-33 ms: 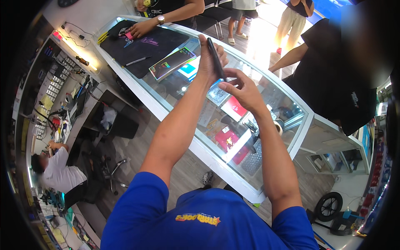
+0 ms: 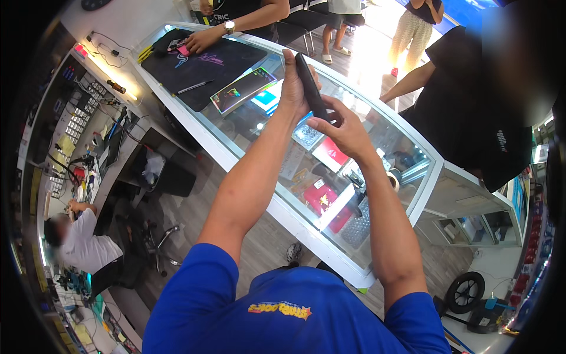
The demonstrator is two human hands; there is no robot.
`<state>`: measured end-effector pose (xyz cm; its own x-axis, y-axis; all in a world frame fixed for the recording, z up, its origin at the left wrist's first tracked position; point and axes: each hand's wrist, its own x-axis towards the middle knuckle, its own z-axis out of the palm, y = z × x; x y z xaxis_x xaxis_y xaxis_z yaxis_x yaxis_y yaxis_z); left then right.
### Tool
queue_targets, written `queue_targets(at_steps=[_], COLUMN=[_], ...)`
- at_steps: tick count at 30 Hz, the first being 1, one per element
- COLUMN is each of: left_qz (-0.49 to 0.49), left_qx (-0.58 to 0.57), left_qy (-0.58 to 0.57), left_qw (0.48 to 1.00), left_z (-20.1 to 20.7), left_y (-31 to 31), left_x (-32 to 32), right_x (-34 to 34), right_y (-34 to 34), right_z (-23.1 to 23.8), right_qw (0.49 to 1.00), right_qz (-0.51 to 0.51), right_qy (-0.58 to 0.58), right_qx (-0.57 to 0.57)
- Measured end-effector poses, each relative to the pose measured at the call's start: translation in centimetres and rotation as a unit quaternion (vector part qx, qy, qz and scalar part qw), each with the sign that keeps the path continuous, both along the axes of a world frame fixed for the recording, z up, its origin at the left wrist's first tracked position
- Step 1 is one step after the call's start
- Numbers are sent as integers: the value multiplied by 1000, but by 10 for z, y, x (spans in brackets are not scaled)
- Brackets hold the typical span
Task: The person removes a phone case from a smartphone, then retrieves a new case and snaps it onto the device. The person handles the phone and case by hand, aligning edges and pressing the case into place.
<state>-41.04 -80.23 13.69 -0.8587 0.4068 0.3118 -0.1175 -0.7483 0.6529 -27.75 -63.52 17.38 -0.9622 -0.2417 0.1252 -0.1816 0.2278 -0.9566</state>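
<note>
Over the glass display counter (image 2: pixel 289 192) I hold up a dark smartphone (image 2: pixel 311 88), tilted, its upper end leaning left. My left hand (image 2: pixel 293 85) is closed round it, thumb along the near edge, fingers behind. At its lower end, my right hand (image 2: pixel 346 125) has thumb and fingers closed on the phone's edges. Just left of my hands, a flat box with a rainbow-edged front (image 2: pixel 243 89) lies on the counter. The phone's far side is hidden from me.
On the counter's far left lie a black mat (image 2: pixel 227 57) and a pen (image 2: pixel 196 87). A person's hand (image 2: pixel 203 40) rests there; another person in black (image 2: pixel 471 100) stands at the right. Boxes sit under the glass. Behind at left are a bin (image 2: pixel 171 174) and workbench.
The phone has turned slightly, showing more of its dark flat face. My right fingers have come closer round its lower end.
</note>
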Motion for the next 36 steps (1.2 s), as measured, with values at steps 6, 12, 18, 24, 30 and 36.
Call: queue_targets(at_steps=[6,12,18,24,30,36], left_qz=[103,-21,-8,-3,-96,-97], left_qx=[-12,-25,-25,-18,51,-45], left_qy=[-85,-11,-9,-15,-47,-8], left_qw=[991,999,1000,1000,993,994], left_z=[36,49,40,46,46,42], left_y=[19,13,18,24,24,35], left_x=[15,26,24,29,31,38], right_x=[-22,-18,-18,-23,-26,-23], right_y=[13,13,13,19,19,15], right_z=[-16,-5,-6,-12,-14,-14], right_qw=[997,986,979,983,956,972], right_qz=[-62,-75,-71,-75,-39,-82], right_qy=[22,-4,-45,-57,-123,-115], right_qx=[-41,-152,-184,-160,-265,-186])
